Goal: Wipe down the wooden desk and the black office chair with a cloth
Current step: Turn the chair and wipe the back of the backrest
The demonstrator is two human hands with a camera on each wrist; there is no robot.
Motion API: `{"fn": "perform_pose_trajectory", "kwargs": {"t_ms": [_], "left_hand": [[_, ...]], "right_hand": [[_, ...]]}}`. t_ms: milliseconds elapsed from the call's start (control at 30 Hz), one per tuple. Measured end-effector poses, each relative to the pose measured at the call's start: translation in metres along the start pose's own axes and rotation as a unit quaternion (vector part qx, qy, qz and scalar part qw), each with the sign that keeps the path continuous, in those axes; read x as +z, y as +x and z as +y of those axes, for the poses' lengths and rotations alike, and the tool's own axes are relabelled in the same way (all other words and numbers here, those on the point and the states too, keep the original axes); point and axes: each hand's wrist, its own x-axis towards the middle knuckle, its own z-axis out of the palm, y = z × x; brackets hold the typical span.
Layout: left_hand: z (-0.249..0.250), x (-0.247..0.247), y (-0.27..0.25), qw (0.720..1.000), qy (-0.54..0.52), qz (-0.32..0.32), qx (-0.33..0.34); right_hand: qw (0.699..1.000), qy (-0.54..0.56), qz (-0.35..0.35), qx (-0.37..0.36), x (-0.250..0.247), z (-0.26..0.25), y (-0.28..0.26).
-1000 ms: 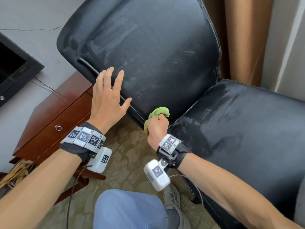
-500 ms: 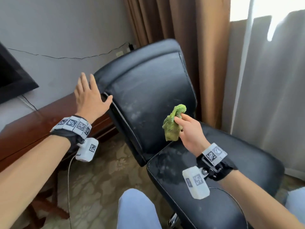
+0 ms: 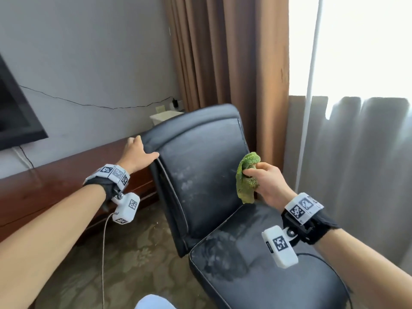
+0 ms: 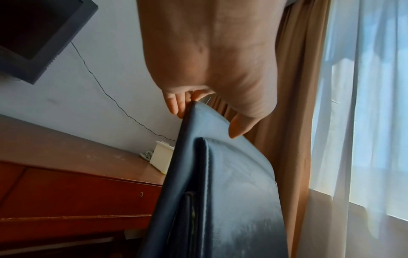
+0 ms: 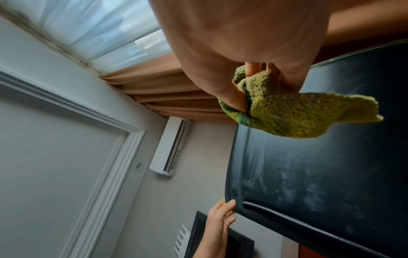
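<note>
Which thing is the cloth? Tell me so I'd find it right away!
Find the big black chair by the brown curtain. Just in front of its backrest, the right hand pinches a crumpled cloth in the air. It is the only fuzzy, bright green thing there.

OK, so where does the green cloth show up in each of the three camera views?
Head: green cloth right of centre, pinched in the right hand.
Left wrist: not in it.
Right wrist: cloth upper right, hanging from the fingers.
Shared landmark: black chair backrest, gripped by the left hand.
</note>
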Motion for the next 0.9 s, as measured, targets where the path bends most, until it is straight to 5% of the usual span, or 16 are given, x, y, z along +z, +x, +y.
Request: {"fn": "perform_pose_trajectory", "kwargs": {"t_ms": [467, 900], "left_hand": [[-0.011, -0.039, -0.057, 0.998, -0.065, 0.002, -0.004], [0.005, -0.117, -0.173, 0.998, 0.017, -0.004, 0.066]], "right_hand": [[0.994, -0.041, -0.047, -0.089, 0.121, -0.007, -0.017], [0.966, -0.100, -0.067, -0.229, 0.128, -0.043, -0.114]]}}
